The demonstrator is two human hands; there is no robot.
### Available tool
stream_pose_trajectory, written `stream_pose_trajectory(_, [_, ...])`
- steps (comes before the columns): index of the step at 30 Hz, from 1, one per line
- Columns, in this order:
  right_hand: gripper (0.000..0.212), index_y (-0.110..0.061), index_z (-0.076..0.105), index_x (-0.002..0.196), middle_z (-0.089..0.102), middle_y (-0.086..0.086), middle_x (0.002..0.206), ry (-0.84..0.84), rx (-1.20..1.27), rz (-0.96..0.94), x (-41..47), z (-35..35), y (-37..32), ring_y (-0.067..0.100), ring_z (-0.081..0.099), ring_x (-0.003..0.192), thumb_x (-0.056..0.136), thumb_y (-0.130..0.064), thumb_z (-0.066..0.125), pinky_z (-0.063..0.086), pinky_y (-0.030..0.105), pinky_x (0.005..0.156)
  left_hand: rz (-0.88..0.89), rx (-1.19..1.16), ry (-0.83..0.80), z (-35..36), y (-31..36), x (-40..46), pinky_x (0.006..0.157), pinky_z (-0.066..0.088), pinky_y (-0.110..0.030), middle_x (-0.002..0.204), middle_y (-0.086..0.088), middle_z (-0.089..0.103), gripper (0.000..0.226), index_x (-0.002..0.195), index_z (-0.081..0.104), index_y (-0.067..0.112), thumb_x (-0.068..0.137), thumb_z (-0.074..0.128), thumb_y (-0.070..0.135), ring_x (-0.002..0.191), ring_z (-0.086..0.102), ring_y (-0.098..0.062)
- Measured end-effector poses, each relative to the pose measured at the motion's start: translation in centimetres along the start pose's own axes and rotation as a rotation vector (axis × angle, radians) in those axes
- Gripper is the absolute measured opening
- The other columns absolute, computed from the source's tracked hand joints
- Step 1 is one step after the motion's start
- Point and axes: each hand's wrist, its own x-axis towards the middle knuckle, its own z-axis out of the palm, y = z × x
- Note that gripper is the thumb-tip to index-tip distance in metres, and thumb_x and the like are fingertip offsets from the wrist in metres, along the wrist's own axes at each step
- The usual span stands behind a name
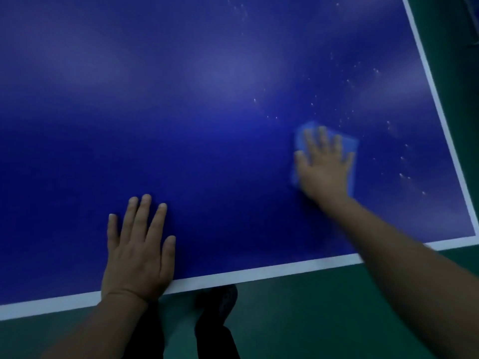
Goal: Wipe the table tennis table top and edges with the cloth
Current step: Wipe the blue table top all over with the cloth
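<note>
Right hand, fingers spread flat, presses blue cloth onto table tennis table near droplets. Left hand flat, released, holding nothing, at white edge line.

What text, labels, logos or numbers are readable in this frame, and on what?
None readable.
Table top: plain blue with white border lines, no print or logo in view.
Cloth under the right hand: plain blue, no tag visible; motion-blurred.
Left hand, flat on the table: no markings.
Shoe on the green floor: too dark to tell.
</note>
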Motion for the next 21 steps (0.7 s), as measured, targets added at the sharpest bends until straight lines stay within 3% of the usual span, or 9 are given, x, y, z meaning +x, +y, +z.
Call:
stream_pose_trajectory(3, [0.062, -0.039, 0.009, 0.161, -0.002, -0.006, 0.170, -0.018, 0.116, 0.311, 1.7, -1.7, 3.2, 0.029, -0.005, 0.155, 0.103, -0.057, 0.022, -0.002, 0.066, 0.119, 0.006, 0.016, -0.013, 0.0, -0.1, 0.0, 0.123, 0.003, -0.058, 0.164, -0.016, 0.025, 0.064, 0.152, 0.038, 0.008, 0.099, 0.028, 0.042, 0.155, 0.013, -0.030])
stream_pose_trajectory(5, [0.063, -0.037, 0.010, 0.161, 0.000, -0.005, 0.170, 0.014, 0.096, 0.262, 0.4, -0.6, 0.2, 0.031, -0.004, 0.155, 0.103, -0.058, 0.022, -0.001, 0.068, 0.118, 0.007, 0.020, -0.014, 0.1, -0.1, -0.1, 0.123, 0.002, -0.057, 0.164, -0.016, 0.025, 0.064, 0.152, 0.038, 0.008, 0.099, 0.028, 0.042, 0.154, 0.013, -0.031])
stream_pose_trajectory(9, [0.063, -0.033, 0.028, 0.158, 0.017, -0.002, 0.168, 0.046, 0.003, -0.383, -8.0, 2.5, -8.1, 0.034, 0.008, 0.155, 0.100, -0.057, 0.026, 0.003, 0.071, 0.118, 0.019, 0.031, 0.001, 0.1, -0.1, 0.0, 0.123, 0.002, -0.057, 0.163, -0.017, 0.026, 0.064, 0.151, 0.041, 0.007, 0.098, 0.029, 0.041, 0.154, 0.016, -0.033])
stream_pose_trajectory(11, [0.059, -0.034, 0.029, 0.157, 0.019, -0.002, 0.167, -0.012, -0.050, -0.772, -12.0, 3.3, -8.6, 0.033, 0.009, 0.155, 0.102, -0.056, 0.031, 0.007, 0.070, 0.118, 0.016, 0.030, 0.012, 0.1, 0.0, 0.1, 0.123, 0.005, -0.059, 0.163, -0.018, 0.027, 0.063, 0.150, 0.042, 0.006, 0.098, 0.030, 0.040, 0.153, 0.017, -0.033])
stream_pose_trajectory(13, [0.058, -0.036, 0.030, 0.156, 0.027, -0.002, 0.165, -0.034, -0.097, -0.963, -10.9, 2.9, -6.0, 0.033, 0.016, 0.154, 0.101, -0.055, 0.036, 0.012, 0.070, 0.117, 0.012, 0.029, 0.011, 0.1, 0.0, 0.1, 0.122, 0.006, -0.060, 0.163, -0.018, 0.027, 0.063, 0.150, 0.042, 0.007, 0.098, 0.031, 0.040, 0.153, 0.017, -0.033])
stream_pose_trajectory(14, [0.059, -0.036, 0.031, 0.155, 0.032, 0.000, 0.163, -0.014, -0.115, -0.906, -9.0, 2.5, -4.5, 0.035, 0.022, 0.152, 0.099, -0.054, 0.037, 0.018, 0.072, 0.114, 0.011, 0.031, 0.007, 0.0, 0.1, 0.1, 0.122, 0.006, -0.060, 0.162, -0.018, 0.028, 0.063, 0.150, 0.042, 0.007, 0.097, 0.031, 0.040, 0.153, 0.018, -0.033])
stream_pose_trajectory(16, [0.065, -0.034, 0.025, 0.156, 0.031, 0.000, 0.163, 0.021, -0.132, -0.563, -4.2, 1.4, -1.3, 0.034, 0.023, 0.151, 0.096, -0.056, 0.031, 0.021, 0.075, 0.111, 0.009, 0.052, -0.008, 0.0, 0.0, 0.1, 0.122, 0.005, -0.059, 0.163, -0.017, 0.027, 0.063, 0.151, 0.041, 0.007, 0.098, 0.030, 0.041, 0.153, 0.017, -0.033])
stream_pose_trajectory(19, [0.068, -0.037, 0.009, 0.160, 0.004, -0.008, 0.170, -0.050, -0.023, -0.049, -0.4, -0.5, 2.1, 0.026, -0.003, 0.156, 0.097, -0.060, 0.012, 0.000, 0.066, 0.120, 0.009, 0.072, -0.026, 0.2, 0.0, 0.1, 0.122, 0.006, -0.059, 0.164, -0.017, 0.025, 0.064, 0.152, 0.038, 0.009, 0.098, 0.030, 0.042, 0.154, 0.015, -0.032])
stream_pose_trajectory(21, [0.068, -0.036, 0.006, 0.161, -0.002, -0.009, 0.170, -0.040, -0.003, 0.025, -1.2, -0.6, 0.7, 0.026, -0.007, 0.155, 0.098, -0.059, 0.011, -0.004, 0.064, 0.120, 0.006, 0.082, -0.033, 0.2, -0.1, 0.1, 0.122, 0.005, -0.059, 0.164, -0.016, 0.024, 0.064, 0.152, 0.036, 0.010, 0.098, 0.030, 0.042, 0.154, 0.014, -0.031])
